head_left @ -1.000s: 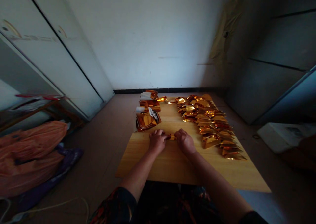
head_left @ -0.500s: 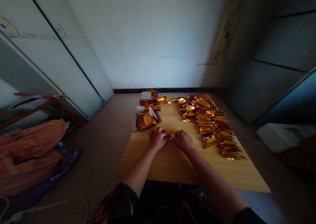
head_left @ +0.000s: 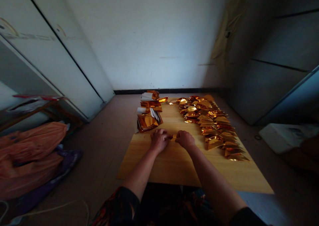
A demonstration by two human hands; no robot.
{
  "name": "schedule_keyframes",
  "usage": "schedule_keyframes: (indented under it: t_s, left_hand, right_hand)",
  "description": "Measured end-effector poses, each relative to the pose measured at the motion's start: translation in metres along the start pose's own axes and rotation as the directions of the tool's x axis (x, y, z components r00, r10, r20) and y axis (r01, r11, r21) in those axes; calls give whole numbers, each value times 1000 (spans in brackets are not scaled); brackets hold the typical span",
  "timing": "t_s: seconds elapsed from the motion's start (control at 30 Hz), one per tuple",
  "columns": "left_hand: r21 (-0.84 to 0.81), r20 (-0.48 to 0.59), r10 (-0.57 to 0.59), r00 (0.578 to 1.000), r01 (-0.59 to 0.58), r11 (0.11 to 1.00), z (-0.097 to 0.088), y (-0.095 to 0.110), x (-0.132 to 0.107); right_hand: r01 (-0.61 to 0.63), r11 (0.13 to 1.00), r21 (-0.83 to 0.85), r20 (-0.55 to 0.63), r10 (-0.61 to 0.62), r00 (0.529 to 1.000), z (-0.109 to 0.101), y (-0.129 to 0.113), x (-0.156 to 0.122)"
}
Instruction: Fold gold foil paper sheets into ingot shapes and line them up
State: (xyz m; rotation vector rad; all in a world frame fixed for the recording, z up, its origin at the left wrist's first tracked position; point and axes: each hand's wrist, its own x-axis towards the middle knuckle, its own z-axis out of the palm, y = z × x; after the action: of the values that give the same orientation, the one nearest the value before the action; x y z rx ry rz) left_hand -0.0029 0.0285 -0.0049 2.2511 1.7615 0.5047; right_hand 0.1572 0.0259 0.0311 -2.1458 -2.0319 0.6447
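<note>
My left hand (head_left: 159, 140) and my right hand (head_left: 184, 139) rest close together near the middle of a light wooden board (head_left: 179, 173). Between their fingers, both pinch a small folded piece of gold foil (head_left: 173, 137), most of it hidden by my fingers. Left of my hands stand stacks of gold foil sheets (head_left: 149, 121), some with white paper strips (head_left: 147, 96) on them. Rows of folded gold foil triangles (head_left: 211, 126) lie along the board's right side, just beyond my right hand.
The board lies on a tiled floor (head_left: 99, 146) with a wall behind it. Orange sacks (head_left: 27, 153) and a purple cloth (head_left: 57, 173) lie on the left, beside a low wooden shelf (head_left: 32, 111) and white cabinet doors (head_left: 62, 53). A white box (head_left: 284, 138) sits on the right.
My hands have drawn slightly closer together than a second ago, still holding the small foil piece. The stacks and rows of foil have not moved.
</note>
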Motion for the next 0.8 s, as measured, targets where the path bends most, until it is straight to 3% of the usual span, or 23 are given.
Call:
schedule_keyframes:
  t_s: [0.4, 0.6, 0.7, 0.8]
  left_hand:
    - [17, 49, 17, 999, -17, 1000, -4, 0, -2]
    - [9, 55, 2, 998, -3, 1000, -5, 1, -4]
    - [2, 48, 10, 999, -10, 1000, -4, 1, -4]
    - [2, 37, 23, 999, -23, 1000, -3, 0, -4]
  right_hand:
    - [120, 981, 151, -24, -118, 993, -2, 26, 6]
    - [103, 977, 188, -120, -81, 989, -4, 25, 10]
    - [149, 960, 235, -99, -128, 987, -4, 22, 11]
    - [107, 979, 172, -55, -99, 994, -1, 26, 12]
